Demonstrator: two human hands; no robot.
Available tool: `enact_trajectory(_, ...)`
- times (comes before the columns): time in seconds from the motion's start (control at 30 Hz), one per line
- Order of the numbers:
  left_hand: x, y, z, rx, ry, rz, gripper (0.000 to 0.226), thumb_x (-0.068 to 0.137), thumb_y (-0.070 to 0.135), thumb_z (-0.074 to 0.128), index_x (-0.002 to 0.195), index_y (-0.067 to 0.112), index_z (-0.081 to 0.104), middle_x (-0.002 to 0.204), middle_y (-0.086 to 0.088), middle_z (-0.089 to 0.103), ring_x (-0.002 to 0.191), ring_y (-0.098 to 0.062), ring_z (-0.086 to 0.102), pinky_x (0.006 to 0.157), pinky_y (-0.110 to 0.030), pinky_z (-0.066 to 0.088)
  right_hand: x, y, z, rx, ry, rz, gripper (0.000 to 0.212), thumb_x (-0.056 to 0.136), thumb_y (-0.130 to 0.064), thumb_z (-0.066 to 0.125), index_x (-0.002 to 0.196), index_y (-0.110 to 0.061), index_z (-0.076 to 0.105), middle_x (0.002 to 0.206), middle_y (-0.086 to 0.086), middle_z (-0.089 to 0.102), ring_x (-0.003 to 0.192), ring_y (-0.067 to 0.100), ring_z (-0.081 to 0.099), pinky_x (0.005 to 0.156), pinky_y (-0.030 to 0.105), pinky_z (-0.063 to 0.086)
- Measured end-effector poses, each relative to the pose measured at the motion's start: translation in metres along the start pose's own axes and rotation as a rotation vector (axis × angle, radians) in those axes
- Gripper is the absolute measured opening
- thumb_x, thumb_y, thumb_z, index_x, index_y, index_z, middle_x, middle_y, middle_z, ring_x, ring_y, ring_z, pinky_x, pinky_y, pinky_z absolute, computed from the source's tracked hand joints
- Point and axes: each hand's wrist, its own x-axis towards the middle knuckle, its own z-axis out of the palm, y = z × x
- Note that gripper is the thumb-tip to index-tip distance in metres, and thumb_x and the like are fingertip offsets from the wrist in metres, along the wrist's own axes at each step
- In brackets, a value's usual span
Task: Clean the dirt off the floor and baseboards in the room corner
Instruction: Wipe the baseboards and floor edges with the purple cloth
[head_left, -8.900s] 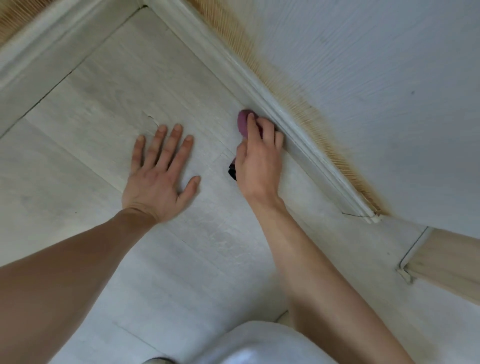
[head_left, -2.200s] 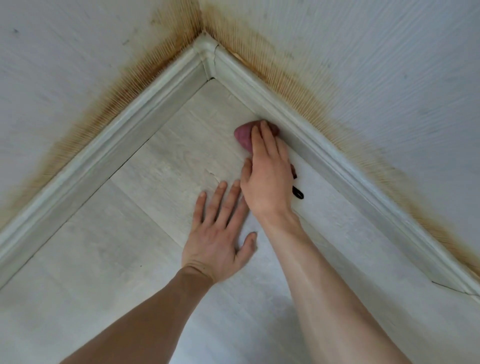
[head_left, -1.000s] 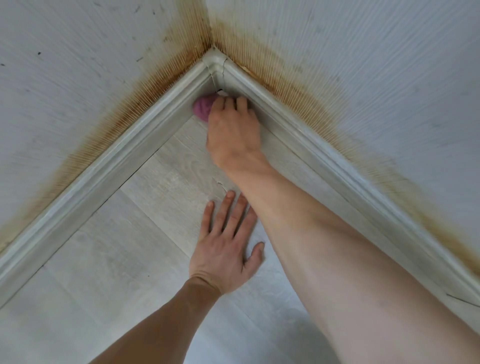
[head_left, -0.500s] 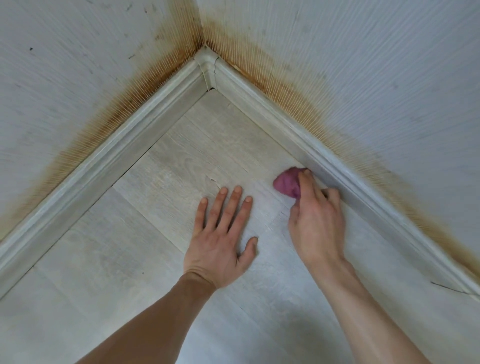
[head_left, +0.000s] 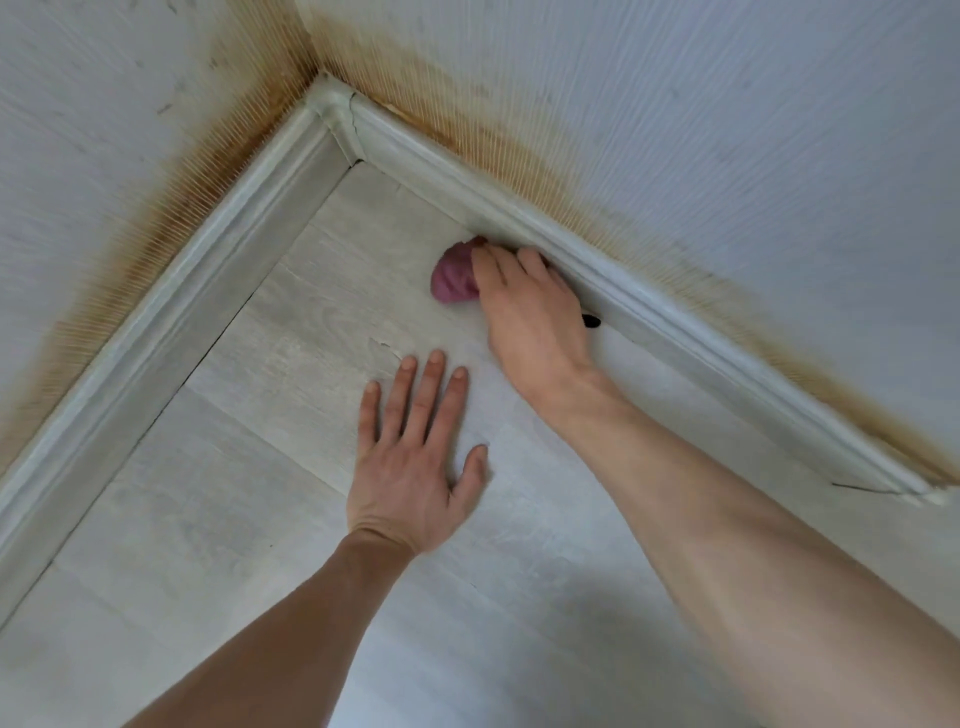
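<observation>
Low centre, the left hand lies flat on the pale wood-grain floor, fingers straight and spread. Beyond it, the right hand presses a crumpled purple cloth, fingers curled over it, against the ridged right baseboard below rust-stained wallpaper.

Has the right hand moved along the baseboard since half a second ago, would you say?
Yes. The right hand with the cloth slid along the baseboard toward the corner.

Pale ribbed walls, brown-stained low down, above light wood-look flooring
</observation>
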Motion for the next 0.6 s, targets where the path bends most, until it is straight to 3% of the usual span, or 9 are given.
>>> enact_trajectory(0.1,0.0,-0.001,-0.001,-0.006,0.005,0.008,0.079,0.098,0.057,0.031,0.165,0.018,0.015,0.173,-0.005,0.003,0.16,-0.027,0.0,0.125,-0.06,0.009,-0.11,0.075,-0.007,0.051,-0.012,0.169,0.054,0.085,0.008,0.063,0.137,-0.004,0.059,0.131,0.009,0.067,0.1,0.029,0.056,0.088,0.043,0.054)
enact_trajectory(0.23,0.0,0.001,-0.001,-0.012,0.007,-0.003,0.079,0.098,0.057,0.03,0.165,0.018,0.013,0.173,-0.005,0.002,0.16,-0.027,-0.001,0.126,-0.06,0.007,-0.224,0.118,-0.024,0.054,-0.027,0.529,0.051,0.089,-0.002,0.048,0.139,-0.003,0.058,0.131,0.014,0.067,0.102,0.035,0.054,0.089,0.045,0.051)
enact_trajectory(0.3,0.0,0.001,0.0,-0.019,0.011,-0.003,0.079,0.098,0.056,0.03,0.165,0.019,0.012,0.173,-0.004,0.001,0.16,-0.027,-0.002,0.126,-0.059,0.006,-0.225,0.107,-0.024,0.079,0.042,0.578,0.053,0.089,-0.006,0.046,0.141,-0.006,0.058,0.135,0.011,0.066,0.106,0.035,0.055,0.093,0.043,0.05)
enact_trajectory(0.37,0.0,0.0,0.001,-0.017,0.021,-0.008,0.08,0.097,0.056,0.031,0.165,0.019,0.012,0.173,-0.004,0.002,0.16,-0.027,-0.002,0.126,-0.059,0.006,-0.191,0.087,-0.019,0.112,0.107,0.479,0.053,0.09,-0.005,0.051,0.142,-0.009,0.058,0.143,0.006,0.061,0.115,0.032,0.053,0.102,0.043,0.047)
enact_trajectory(0.47,-0.001,0.002,0.004,-0.013,0.041,-0.016,0.08,0.097,0.056,0.033,0.165,0.02,0.013,0.173,-0.005,0.004,0.16,-0.027,-0.002,0.126,-0.059,0.005,-0.121,0.052,0.001,0.147,0.122,0.162,0.056,0.086,0.004,0.058,0.14,-0.007,0.06,0.143,0.007,0.06,0.127,0.031,0.051,0.108,0.046,0.044)
enact_trajectory(0.53,-0.002,0.002,0.005,0.003,0.062,-0.011,0.08,0.097,0.055,0.035,0.165,0.019,0.014,0.173,-0.006,0.006,0.16,-0.028,0.0,0.126,-0.059,0.005,-0.091,0.04,0.01,0.089,0.058,-0.087,0.058,0.087,0.004,0.046,0.144,-0.005,0.057,0.146,0.01,0.058,0.134,0.032,0.052,0.113,0.045,0.04)
enact_trajectory(0.6,-0.002,0.002,0.006,0.003,0.068,-0.007,0.08,0.097,0.055,0.035,0.165,0.019,0.014,0.173,-0.007,0.006,0.16,-0.028,-0.001,0.126,-0.058,0.004,-0.096,0.06,0.01,-0.003,-0.039,-0.202,0.063,0.091,0.002,0.033,0.152,-0.007,0.047,0.155,0.009,0.05,0.141,0.03,0.048,0.116,0.042,0.038)
